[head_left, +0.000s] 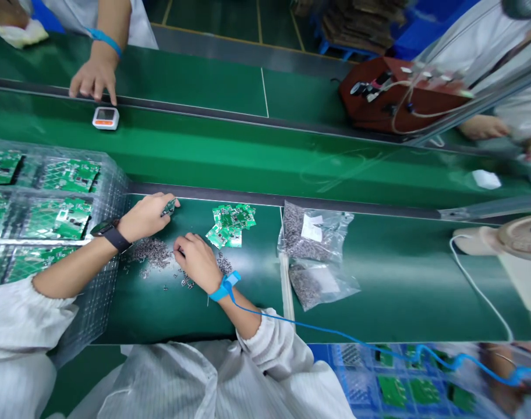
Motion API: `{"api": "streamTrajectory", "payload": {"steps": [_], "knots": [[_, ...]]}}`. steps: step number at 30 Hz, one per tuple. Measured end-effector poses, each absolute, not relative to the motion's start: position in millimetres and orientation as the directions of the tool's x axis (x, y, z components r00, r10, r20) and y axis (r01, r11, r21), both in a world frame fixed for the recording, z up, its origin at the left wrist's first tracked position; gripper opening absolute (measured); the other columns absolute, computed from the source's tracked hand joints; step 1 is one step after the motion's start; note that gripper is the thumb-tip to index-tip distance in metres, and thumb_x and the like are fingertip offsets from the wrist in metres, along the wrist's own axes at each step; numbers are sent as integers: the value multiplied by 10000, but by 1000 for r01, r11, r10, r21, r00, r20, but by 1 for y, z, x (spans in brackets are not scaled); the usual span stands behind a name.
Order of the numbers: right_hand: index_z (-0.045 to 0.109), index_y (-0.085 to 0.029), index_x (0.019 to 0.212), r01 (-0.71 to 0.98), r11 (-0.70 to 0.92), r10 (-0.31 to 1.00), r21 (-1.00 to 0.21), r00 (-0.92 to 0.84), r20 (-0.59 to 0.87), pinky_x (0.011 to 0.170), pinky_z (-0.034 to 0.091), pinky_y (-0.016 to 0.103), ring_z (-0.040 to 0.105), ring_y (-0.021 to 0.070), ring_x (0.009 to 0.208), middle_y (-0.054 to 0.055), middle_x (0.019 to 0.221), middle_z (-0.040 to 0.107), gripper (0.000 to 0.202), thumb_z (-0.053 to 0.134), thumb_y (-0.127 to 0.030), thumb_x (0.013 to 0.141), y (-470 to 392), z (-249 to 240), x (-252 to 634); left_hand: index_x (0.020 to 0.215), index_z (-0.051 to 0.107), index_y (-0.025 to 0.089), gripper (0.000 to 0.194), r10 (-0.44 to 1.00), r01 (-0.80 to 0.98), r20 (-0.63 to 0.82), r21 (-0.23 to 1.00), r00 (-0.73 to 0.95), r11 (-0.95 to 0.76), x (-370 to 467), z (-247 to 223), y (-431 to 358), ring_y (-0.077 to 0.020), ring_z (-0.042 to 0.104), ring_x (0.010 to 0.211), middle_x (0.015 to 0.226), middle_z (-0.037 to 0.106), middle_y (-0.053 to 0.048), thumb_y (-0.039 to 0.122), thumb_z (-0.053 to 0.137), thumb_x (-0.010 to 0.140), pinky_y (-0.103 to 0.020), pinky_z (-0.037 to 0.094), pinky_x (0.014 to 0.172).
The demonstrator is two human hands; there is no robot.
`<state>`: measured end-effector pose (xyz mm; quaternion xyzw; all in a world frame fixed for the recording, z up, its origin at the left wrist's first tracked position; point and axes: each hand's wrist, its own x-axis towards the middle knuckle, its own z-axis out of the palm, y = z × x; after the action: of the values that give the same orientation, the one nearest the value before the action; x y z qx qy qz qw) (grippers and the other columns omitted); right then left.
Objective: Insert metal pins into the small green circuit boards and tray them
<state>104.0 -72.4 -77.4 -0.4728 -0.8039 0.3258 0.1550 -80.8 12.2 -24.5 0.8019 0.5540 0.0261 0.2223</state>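
Observation:
My left hand (147,216), with a dark watch on the wrist, is closed on a small green circuit board (169,207) above the green bench. To its right, my right hand (196,261) wears a blue wrist strap (225,286); its fingers are pinched together over the loose parts, and what they hold is too small to make out. A heap of small metal parts (152,252) lies between the hands, with more (224,263) scattered under and beside my right hand. Several green boards (234,217) form an overlapping pile beyond my right hand.
Clear trays (110,203) holding green boards stand at the left. Two plastic bags of small parts (311,233) (322,284) lie right of the boards. A blue cord (335,331) trails right. Across the belt, another person's hand (95,75) is near a white timer (105,118). A fan (523,235) stands right.

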Motion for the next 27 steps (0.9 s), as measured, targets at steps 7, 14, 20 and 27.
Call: {"api": "streamTrajectory", "payload": {"steps": [7,14,20,27], "knots": [[635,-224,877,411,204,878,-888,-478,-19,733,448,250,610,159,805,-12,862,605,104,631,-130,921,-66,-78,119,1450,472,197,590,850,709,-281,691,445,-143,-76,-20,8,-226,699,1024,1368,685,-104,250,481,862,-358,532,869],[656,-235,887,279,190,840,-941,-542,9,763,461,248,625,159,800,-22,818,647,97,641,-150,932,-65,-80,123,1211,563,228,348,861,646,-291,762,416,-54,-75,-21,8,-224,709,1015,1168,756,-81,287,555,868,-380,554,859],[663,-243,975,324,223,832,-919,-555,6,839,490,273,631,182,890,-9,875,664,207,636,-71,864,-67,-83,120,1201,716,236,364,887,729,-232,667,399,-153,-73,-18,10,-265,692,1137,1247,756,-61,350,591,879,-431,516,996],[671,-253,1151,307,196,816,-931,-577,-19,823,503,277,639,179,870,-12,870,698,314,634,-70,900,-68,-82,123,1237,730,209,408,906,790,-203,583,371,-192,-72,-17,9,-262,711,999,1184,775,-71,340,608,870,-401,528,948]]}}
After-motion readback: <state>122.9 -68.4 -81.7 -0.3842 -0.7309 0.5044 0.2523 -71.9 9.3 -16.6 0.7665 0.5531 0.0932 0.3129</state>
